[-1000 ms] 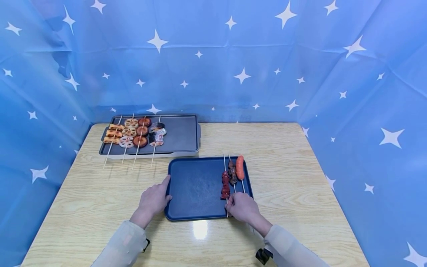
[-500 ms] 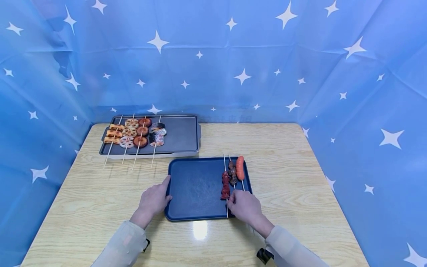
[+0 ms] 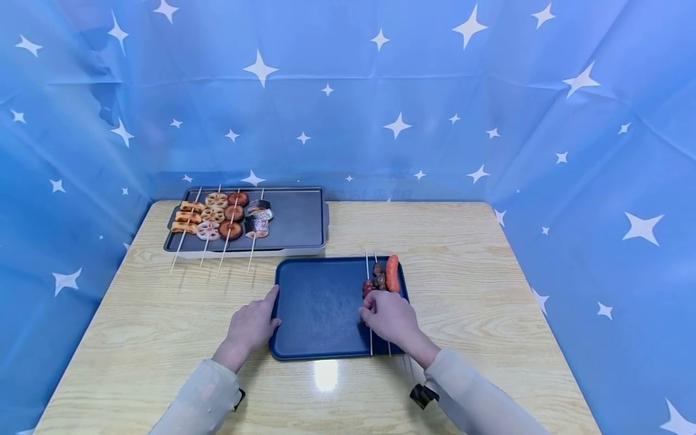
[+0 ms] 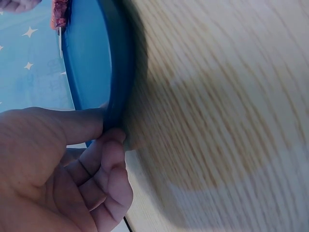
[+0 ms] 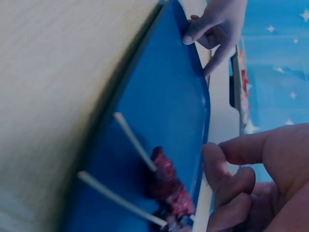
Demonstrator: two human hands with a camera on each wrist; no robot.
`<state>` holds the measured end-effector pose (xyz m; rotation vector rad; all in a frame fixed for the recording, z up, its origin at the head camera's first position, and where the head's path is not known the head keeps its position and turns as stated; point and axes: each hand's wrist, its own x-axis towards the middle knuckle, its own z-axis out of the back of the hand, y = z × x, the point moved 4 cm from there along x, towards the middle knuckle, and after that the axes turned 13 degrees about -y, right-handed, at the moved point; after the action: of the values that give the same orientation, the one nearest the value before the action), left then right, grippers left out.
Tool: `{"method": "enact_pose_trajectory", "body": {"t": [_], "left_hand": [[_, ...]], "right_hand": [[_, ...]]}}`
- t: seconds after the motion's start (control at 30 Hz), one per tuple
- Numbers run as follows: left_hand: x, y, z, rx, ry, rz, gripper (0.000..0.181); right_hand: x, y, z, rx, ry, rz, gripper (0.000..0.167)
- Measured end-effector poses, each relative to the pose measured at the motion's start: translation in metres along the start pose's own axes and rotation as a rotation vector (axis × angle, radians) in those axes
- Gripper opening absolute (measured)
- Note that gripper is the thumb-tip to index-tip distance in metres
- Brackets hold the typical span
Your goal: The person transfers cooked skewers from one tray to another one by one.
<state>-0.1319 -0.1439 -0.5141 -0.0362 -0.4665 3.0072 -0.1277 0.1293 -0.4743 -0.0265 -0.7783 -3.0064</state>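
Observation:
My left hand (image 3: 250, 329) grips the left rim of a dark blue tray (image 3: 321, 302); in the left wrist view the thumb lies inside the rim and the curled fingers outside it. On the tray's right side lie a red meat skewer (image 3: 367, 287), a dark meat skewer (image 3: 378, 277) and a sausage skewer (image 3: 393, 275). Over the lower meat of these skewers hovers my right hand (image 3: 390, 315), its fingers loosely bent and holding nothing visible. It hides part of the red and dark meat. In the right wrist view, the red meat (image 5: 169, 183) lies below the fingertips.
Behind the tray, to the left, stands a dark griddle (image 3: 299, 217). It bears a tofu-like skewer (image 3: 188, 216), a lotus root skewer (image 3: 212, 215), a mushroom-like skewer (image 3: 234, 213) and a fish skewer (image 3: 257, 223). A starry blue curtain (image 3: 348, 139) borders the wooden table (image 3: 462, 272).
My right hand has moved up from the stick ends of the skewers to above the meat, and slightly left. My left hand and the tray have stayed in place.

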Motion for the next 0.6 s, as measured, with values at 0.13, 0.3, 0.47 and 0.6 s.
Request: {"method": "enact_pose_trajectory", "body": {"t": [0.13, 0.3, 0.47, 0.6], "left_hand": [[0.001, 0.000, 0.000, 0.002, 0.000, 0.003, 0.073], [0.002, 0.001, 0.000, 0.004, 0.004, 0.016, 0.073], [0.002, 0.001, -0.001, 0.013, -0.007, 0.015, 0.072], [0.001, 0.002, -0.002, 0.014, -0.016, 0.010, 0.071]], "right_hand": [[0.011, 0.021, -0.002, -0.022, 0.022, 0.062, 0.008], [0.026, 0.053, -0.013, -0.038, 0.057, 0.142, 0.013], [0.043, 0.078, -0.027, -0.064, 0.086, 0.170, 0.016], [0.054, 0.091, -0.039, -0.087, 0.084, 0.179, 0.016]]}}
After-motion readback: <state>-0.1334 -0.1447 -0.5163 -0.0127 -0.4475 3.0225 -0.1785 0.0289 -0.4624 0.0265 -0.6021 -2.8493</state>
